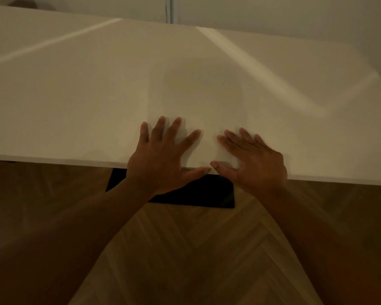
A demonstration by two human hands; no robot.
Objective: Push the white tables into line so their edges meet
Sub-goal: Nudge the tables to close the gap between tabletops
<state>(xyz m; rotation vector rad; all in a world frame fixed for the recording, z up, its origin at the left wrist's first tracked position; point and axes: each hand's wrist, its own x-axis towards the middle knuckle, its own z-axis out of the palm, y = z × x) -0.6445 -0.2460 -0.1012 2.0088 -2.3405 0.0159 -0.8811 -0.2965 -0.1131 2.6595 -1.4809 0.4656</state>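
White table (97, 95) fills the upper half of the view, broad flat top, near edge running across the frame w/ a slight tilt, lower at right. Only one top is plainly seen; no seam or second table's edge can be made out, so can't tell how close the join is. Both hands lie on the top right at the near edge, close together near the middle. Left hand (161, 157) is flat, fingers spread, palm at the rim, thumb along the edge itself. Right hand (254, 160) likewise flat and splayed, thumb pointing in toward the left thumb, tips near but apart. Neither hand clasps anything, just open palms pressed down on the surface. Judgement: top looks stiff, smooth & fairly slick, so flat palms may slide rather than drive it; better purchase prob. from hooking thumbs or heels of the palms against the rim & pushing level, not downward. A table this size is likely heavyish and will drag on its feet, may pivot if pushed off-centre, so hands wider apart would steer it straighter. Under the edge a black foot plate (196, 194) of the frame sits on the herringbone wood floor (185, 249); it could scuff. Beyond the far edge a pale wall (273, 12); lighting dim, picture a bit blurred
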